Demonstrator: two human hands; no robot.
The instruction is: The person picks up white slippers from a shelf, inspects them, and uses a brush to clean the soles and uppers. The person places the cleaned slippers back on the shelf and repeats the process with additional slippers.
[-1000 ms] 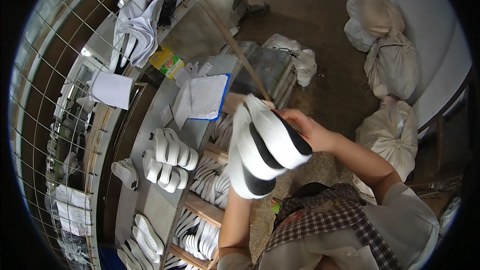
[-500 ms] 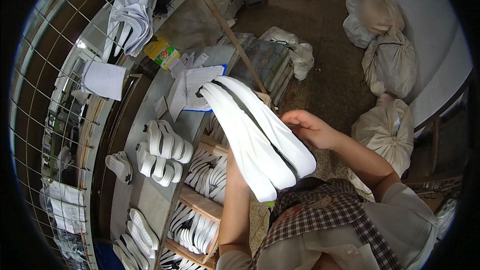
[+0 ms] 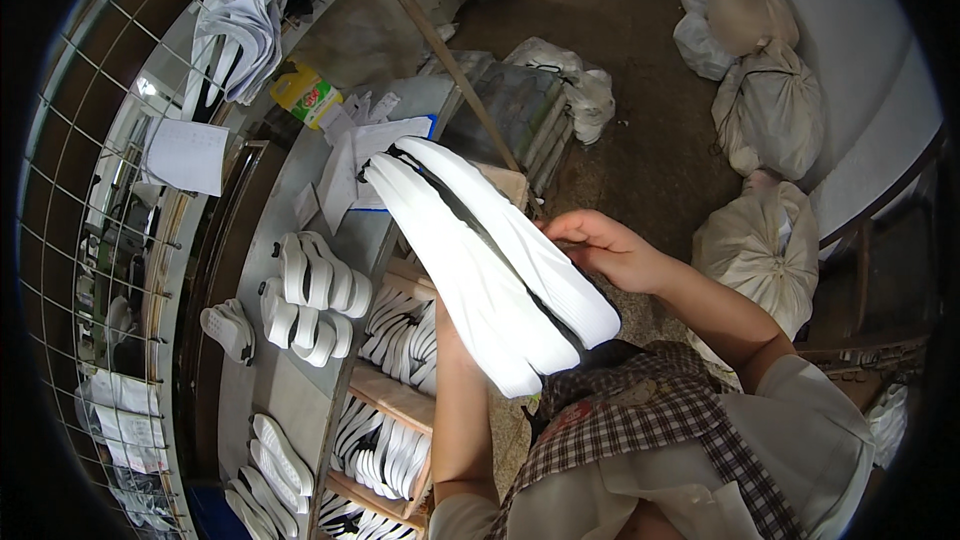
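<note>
A pair of white shoe soles (image 3: pixel 450 250) with black between them is held up lengthwise in front of me, side walls facing up and far ends tilted toward the bench. From below left, my left hand (image 3: pixel 452 337) reaches under the pair and bears it; its fingers are hidden behind the soles. My right hand (image 3: pixel 612 252) is at the right edge of the pair, fingers bent and closed against it, with the fingertips partly out of sight. More white soles (image 3: pixel 318 285) stand in a cluster on the grey bench (image 3: pixel 290 395) at left, and others (image 3: pixel 280 460) lie nearer.
Wooden crates (image 3: pixel 392 395) packed with white soles sit beside the bench. Papers (image 3: pixel 345 175) and a yellow jug (image 3: pixel 303 95) are at its far end. Wire mesh (image 3: pixel 110 145) runs along the left. Tied sacks (image 3: pixel 757 250) line the right wall. A pole (image 3: pixel 440 50) slants past stacked grey blocks.
The pair of soles has shifted slightly left, and my right hand with it. The bench and surroundings have slid left in view. Both hands stay at the soles.
</note>
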